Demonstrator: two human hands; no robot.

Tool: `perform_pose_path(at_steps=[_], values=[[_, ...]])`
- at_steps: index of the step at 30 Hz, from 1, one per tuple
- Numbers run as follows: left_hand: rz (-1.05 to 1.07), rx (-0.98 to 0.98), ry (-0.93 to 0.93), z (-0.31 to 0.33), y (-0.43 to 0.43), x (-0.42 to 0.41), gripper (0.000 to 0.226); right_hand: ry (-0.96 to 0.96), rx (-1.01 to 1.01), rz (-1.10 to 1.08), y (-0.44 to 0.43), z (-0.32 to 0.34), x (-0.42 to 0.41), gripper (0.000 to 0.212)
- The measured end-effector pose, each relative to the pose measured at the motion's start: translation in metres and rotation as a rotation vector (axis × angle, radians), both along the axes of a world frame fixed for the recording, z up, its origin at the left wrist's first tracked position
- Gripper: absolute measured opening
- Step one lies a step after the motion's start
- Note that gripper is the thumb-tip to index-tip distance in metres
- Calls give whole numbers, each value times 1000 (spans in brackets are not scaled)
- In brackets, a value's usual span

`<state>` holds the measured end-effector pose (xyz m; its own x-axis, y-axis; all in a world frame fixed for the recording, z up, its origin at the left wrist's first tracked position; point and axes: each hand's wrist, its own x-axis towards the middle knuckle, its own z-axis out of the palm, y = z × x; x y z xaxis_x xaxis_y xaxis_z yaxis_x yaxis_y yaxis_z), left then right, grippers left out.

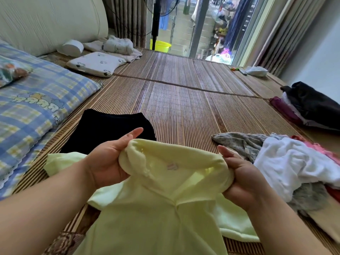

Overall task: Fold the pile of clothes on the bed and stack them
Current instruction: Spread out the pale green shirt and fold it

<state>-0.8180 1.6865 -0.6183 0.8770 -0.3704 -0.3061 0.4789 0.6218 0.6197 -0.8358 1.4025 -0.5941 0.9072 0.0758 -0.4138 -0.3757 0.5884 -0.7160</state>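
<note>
Yellow shirt gripped at collar by both hands.

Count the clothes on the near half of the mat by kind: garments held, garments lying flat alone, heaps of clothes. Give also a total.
Held: 1, the yellow top, gripped by the left hand and the right hand.
Flat alone: 1, the black garment.
Heaps: 2, the near heap and the far heap, both on the right.
Total: 4.

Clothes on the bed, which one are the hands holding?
The yellow top, gripped by the left hand and right hand; black garment and heap lie untouched.
</note>
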Motion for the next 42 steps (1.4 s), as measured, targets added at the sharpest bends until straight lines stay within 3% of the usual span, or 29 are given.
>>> perform_pose_path(at_steps=[3,5,7,9,10,12,16,18,21,25,27,29,33,35,36,39,42], values=[[-75,104,-90,1,2,1,30,-79,-233,135,-4,0,-2,17],[-128,346,-183,5,3,1,39,-167,-516,190,-5,2,-5,38],[-183,867,-351,6,-2,-1,37,-249,-933,267,-2,0,-10,53],[-167,1431,-533,5,-10,-5,25,-352,-1399,333,3,-7,-15,45],[-117,1611,-608,5,-14,-7,17,-404,-1583,322,6,-10,-15,37],[-1,1805,-729,3,-18,-8,4,-472,-1787,276,10,-11,-15,16],[146,1901,-894,7,-10,-5,14,-469,-2019,346,15,-5,-15,28],[189,1613,-891,13,-7,-5,20,-495,-1918,271,20,4,-15,39],[159,1129,-795,19,-4,-5,24,-572,-1587,69,26,19,-9,48],[64,1039,-782,16,2,-12,38,-465,-920,112,32,34,-6,38],[-10,1054,-739,19,9,-13,53,-442,-755,129,30,32,-5,37],[-131,1056,-711,24,19,-16,54,-469,-740,95,25,25,0,34],[-214,1184,-768,30,38,-18,46,-641,-1107,199,16,18,6,14],[-240,1258,-775,35,48,-19,44,-678,-1182,355,10,18,8,52],[-284,1287,-762,37,53,-20,43,-677,-1176,435,8,19,8,59],[-489,1464,-680,35,73,-19,26,-598,-1122,482,2,18,9,36],[-520,1558,-627,30,99,-18,7,-617,-1137,263,1,11,15,27]])
